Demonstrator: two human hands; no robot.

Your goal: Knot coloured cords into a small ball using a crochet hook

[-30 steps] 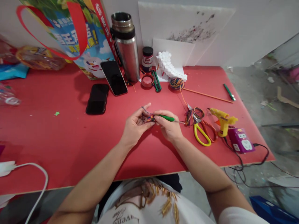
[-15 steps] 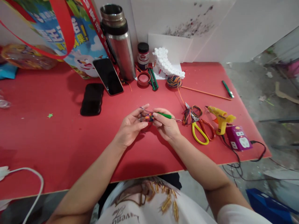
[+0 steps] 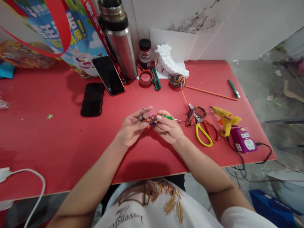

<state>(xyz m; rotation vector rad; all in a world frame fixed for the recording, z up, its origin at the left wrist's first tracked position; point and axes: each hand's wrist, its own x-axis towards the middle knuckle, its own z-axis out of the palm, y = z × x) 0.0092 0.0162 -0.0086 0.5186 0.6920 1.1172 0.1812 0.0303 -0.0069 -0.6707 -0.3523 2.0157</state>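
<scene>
Between my two hands is a small multicoloured crochet piece [image 3: 152, 119]. My left hand [image 3: 133, 128] pinches its left edge between thumb and finger, with dark yarn running over a raised finger. In my right hand [image 3: 169, 128] is a crochet hook [image 3: 167, 117] with a green handle, its bare metal end pointing right; the end at the piece is hidden by the fingers. Those right fingertips also touch the piece's right side. A strand leads right to a bundle of multicoloured yarn [image 3: 190, 117], which lies over scissors [image 3: 203, 134] with one yellow and one red handle.
On the red table [image 3: 59, 152] stand a steel bottle [image 3: 122, 44], a dark jar [image 3: 145, 53] and a white bumpy model [image 3: 169, 61]. Two phones [image 3: 92, 99] lie left. A yarn ball [image 3: 177, 80], a thin stick [image 3: 211, 93], a yellow glue gun [image 3: 225, 118] and a purple box [image 3: 244, 140] are right.
The crochet piece has turned so more of its face shows between my fingers. My right hand and the hook have shifted slightly, and the view has tilted a little.
</scene>
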